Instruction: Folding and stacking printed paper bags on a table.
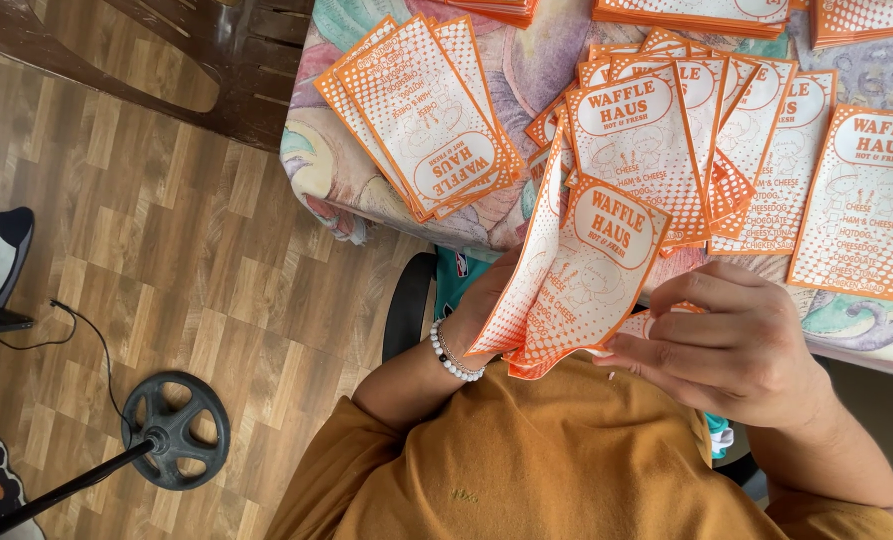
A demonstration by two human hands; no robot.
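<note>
a small stack of orange-and-white paper sleeves (pixel 576 280) is being held upright above the lap, just off the table (pixel 526 80) edge. the left hand (pixel 486 300), wearing a white bead bracelet (pixel 453 357), is gripping its lower left edge, fingers mostly hidden behind the paper. the right hand (pixel 736 340) is pinching the lower right corner with curled fingers (pixel 711 295). more sleeves are lying fanned in piles (pixel 426 110) on the table.

Wood-pattern floor (pixel 166 250), dark chair (pixel 236 70), round stand base (pixel 176 430)

Table (pixel 406 215) crowded – paper stacks (pixel 428 110) everywhere.
</note>
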